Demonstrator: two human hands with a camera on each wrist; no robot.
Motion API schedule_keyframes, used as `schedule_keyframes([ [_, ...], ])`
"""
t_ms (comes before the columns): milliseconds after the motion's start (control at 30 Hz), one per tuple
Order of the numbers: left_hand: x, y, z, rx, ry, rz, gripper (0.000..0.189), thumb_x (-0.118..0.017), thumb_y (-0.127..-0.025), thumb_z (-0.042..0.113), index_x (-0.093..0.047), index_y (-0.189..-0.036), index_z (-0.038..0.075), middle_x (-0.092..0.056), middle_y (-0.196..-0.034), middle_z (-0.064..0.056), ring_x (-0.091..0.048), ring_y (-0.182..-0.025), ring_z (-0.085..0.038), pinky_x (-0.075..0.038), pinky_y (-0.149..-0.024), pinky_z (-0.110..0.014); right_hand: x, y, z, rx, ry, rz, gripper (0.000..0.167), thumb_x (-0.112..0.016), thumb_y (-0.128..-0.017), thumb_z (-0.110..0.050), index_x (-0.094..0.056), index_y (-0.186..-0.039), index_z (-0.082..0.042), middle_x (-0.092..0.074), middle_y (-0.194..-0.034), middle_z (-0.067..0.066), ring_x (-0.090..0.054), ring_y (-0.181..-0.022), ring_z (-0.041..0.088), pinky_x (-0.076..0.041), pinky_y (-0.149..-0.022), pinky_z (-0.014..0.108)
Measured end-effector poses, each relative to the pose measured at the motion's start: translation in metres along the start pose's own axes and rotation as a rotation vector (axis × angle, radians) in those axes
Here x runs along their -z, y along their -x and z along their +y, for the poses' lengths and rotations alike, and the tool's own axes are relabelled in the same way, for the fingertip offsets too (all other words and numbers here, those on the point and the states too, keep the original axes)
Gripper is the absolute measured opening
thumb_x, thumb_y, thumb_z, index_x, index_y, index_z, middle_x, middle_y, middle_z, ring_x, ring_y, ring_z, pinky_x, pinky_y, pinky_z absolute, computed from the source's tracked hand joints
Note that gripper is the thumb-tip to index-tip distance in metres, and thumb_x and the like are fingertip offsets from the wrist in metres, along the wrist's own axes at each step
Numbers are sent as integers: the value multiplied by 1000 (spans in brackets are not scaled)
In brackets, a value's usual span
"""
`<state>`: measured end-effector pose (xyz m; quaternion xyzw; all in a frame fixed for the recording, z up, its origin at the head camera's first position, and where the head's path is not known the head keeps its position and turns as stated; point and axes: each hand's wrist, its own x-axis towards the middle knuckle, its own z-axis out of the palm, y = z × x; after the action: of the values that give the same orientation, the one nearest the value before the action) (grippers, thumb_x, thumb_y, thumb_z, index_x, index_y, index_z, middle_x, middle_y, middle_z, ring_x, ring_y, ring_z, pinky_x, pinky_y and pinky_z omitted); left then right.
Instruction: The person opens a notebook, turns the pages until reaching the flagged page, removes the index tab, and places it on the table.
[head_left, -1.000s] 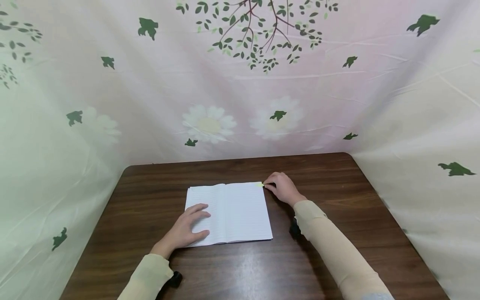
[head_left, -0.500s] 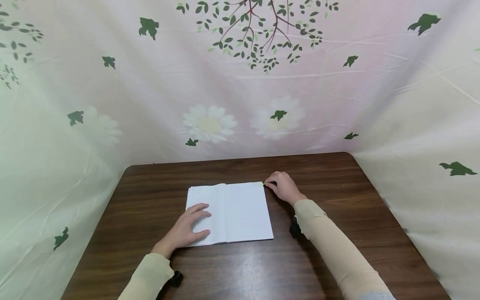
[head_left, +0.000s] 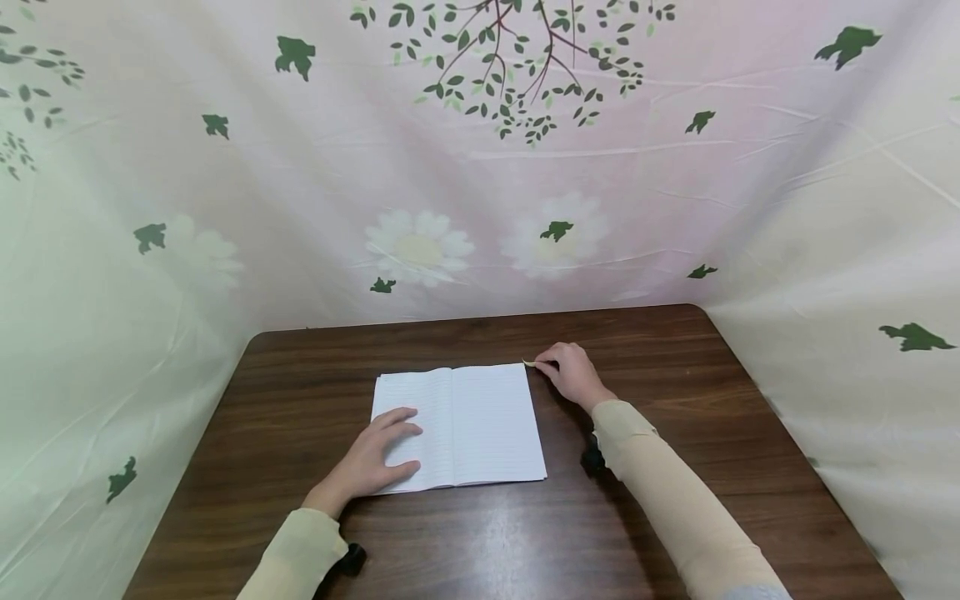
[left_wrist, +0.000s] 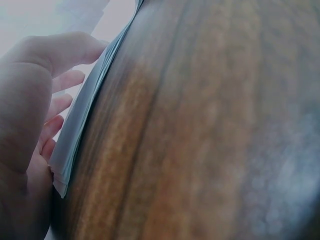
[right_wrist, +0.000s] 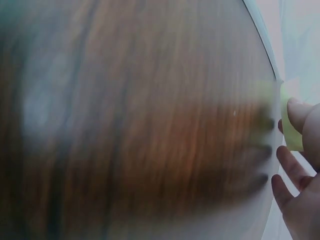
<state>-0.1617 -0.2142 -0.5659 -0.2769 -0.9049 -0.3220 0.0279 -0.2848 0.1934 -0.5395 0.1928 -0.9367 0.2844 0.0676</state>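
Observation:
An open lined notebook (head_left: 491,425) lies on the table with both white pages facing up. My left hand (head_left: 369,458) rests on its left page, fingers spread; in the left wrist view the thumb (left_wrist: 82,50) lies over the page edges. Beyond the notebook's top right corner, my right hand (head_left: 572,373) pinches a small yellow sticky note (head_left: 528,363) between thumb and fingers. The right wrist view shows this note (right_wrist: 290,122) as a pale yellow-green slip beside the notebook corner. Whether it touches the page there, I cannot tell.
The dark wooden table (head_left: 637,533) has rounded far corners. A printed cloth (head_left: 480,192) with leaves, birds and flowers hangs behind it and on both sides. Each wrist wears a black device, one (head_left: 350,558) showing by the left sleeve.
The yellow sticky note has come off the right page's top corner, drawn slightly right by my right hand, and now curves beyond the page edge. My left hand has stayed in place.

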Motion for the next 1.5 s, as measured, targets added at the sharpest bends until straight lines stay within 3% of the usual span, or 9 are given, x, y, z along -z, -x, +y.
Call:
schedule_keyframes([
  [167, 0, 1, 1, 13, 3, -5, 44, -85, -87, 35, -73, -127, 20, -55, -154, -5, -48, -145, -33, -44, -113, -61, 4, 5, 5, 11, 8, 13, 14, -77, -97, -14, -84, -108, -7, -78, -100, 8, -68, -99, 29, -55, -94, 49],
  [467, 0, 1, 2, 16, 4, -4, 44, -85, -87, 35, -73, -127, 20, -55, -154, -6, -48, -145, -33, -43, -113, -62, 13, 16, 13, 117, 61, 16, 15, -78, -95, -10, -84, -109, -9, -78, -97, 4, -66, -89, 24, -54, -81, 42],
  [867, -1, 2, 1, 9, 1, -3, 44, -85, -87, 34, -73, -127, 20, -55, -154, -6, -48, -145, -33, -44, -113, -61, 25, 34, 16, 236, 142, -53, 20, -79, -93, -5, -85, -111, -14, -75, -99, 2, -64, -95, 24, -56, -82, 44],
  [1133, 2, 1, 1, 10, 8, -9, 45, -84, -87, 36, -73, -127, 21, -55, -154, -6, -48, -146, -32, -43, -113, -61, 27, 41, 17, 302, 184, -60, 22, -79, -92, -2, -86, -103, -19, -73, -97, -1, -65, -95, 24, -56, -82, 44],
  [1500, 2, 1, -1, 10, 14, -12, 45, -84, -87, 37, -72, -128, 22, -55, -155, -5, -47, -146, -32, -43, -113, -61, 29, 51, 15, 323, 199, -111, 18, -80, -91, -1, -86, -101, -15, -72, -101, 1, -64, -96, 25, -57, -83, 45],
])
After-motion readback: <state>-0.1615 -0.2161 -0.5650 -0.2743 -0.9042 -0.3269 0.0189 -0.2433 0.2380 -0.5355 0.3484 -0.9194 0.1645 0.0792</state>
